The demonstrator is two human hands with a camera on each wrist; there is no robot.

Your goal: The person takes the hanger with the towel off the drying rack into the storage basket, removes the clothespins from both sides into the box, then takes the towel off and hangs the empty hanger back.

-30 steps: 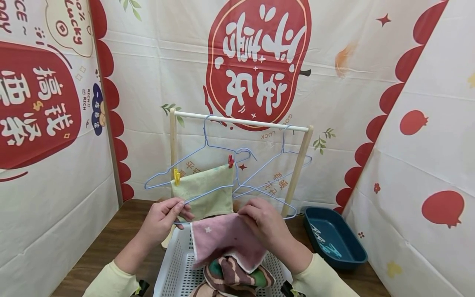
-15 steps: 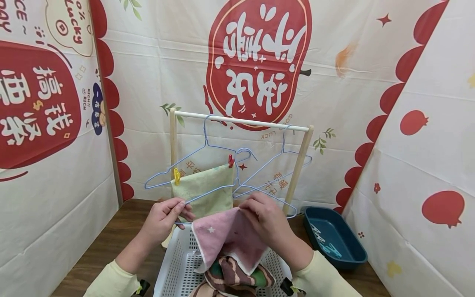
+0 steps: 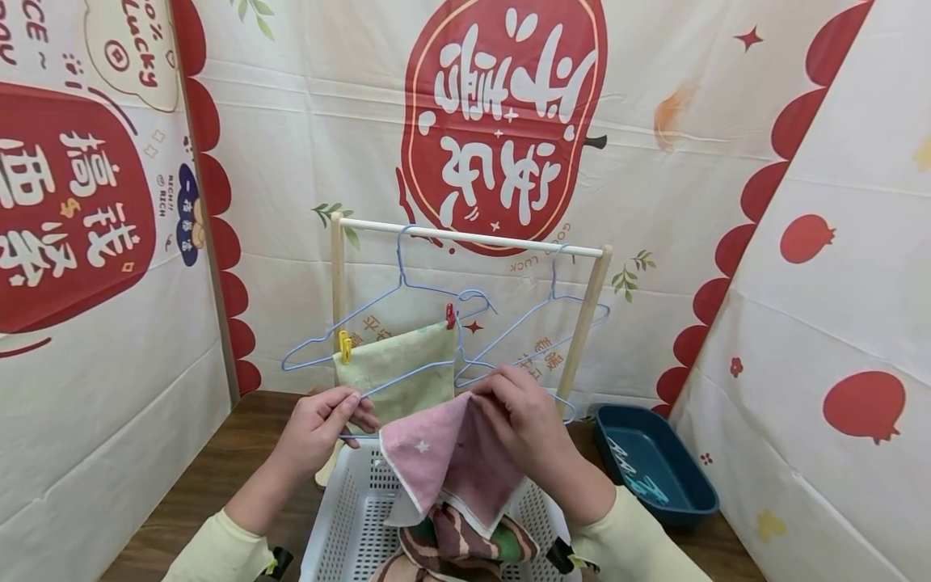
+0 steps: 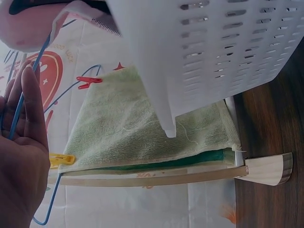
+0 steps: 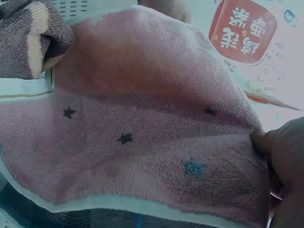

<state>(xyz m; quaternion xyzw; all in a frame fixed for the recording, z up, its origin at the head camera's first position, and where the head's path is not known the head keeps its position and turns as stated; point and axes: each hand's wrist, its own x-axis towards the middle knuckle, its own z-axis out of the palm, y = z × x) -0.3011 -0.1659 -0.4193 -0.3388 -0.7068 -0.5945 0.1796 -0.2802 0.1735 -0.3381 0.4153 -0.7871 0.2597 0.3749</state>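
Observation:
A blue wire hanger [image 3: 410, 377] is held by my left hand [image 3: 323, 420], whose fingers and thumb close round its left end. My right hand [image 3: 527, 420] pinches the upper edge of a pink towel [image 3: 422, 453] with small stars, which drapes in front of the hanger's lower bar. In the right wrist view the towel [image 5: 142, 123] spreads wide, with the thumb pressed on its edge. Behind, a light green towel [image 3: 400, 376] hangs on another blue hanger [image 3: 364, 311], clipped by a yellow clothespin [image 3: 345, 346] and a red clothespin [image 3: 450, 315].
A white basket [image 3: 334, 517] below holds a brown striped towel [image 3: 465, 541]. The wooden rack's white rail [image 3: 473, 237] carries a further blue hanger [image 3: 553, 296] at right. A dark blue tray [image 3: 701, 489] with light-coloured clips stands on the brown table [image 3: 211, 469].
My right hand has risen slightly with the pink towel's edge. The towel's left part now folds and hangs as a point. My left hand keeps its grip on the hanger.

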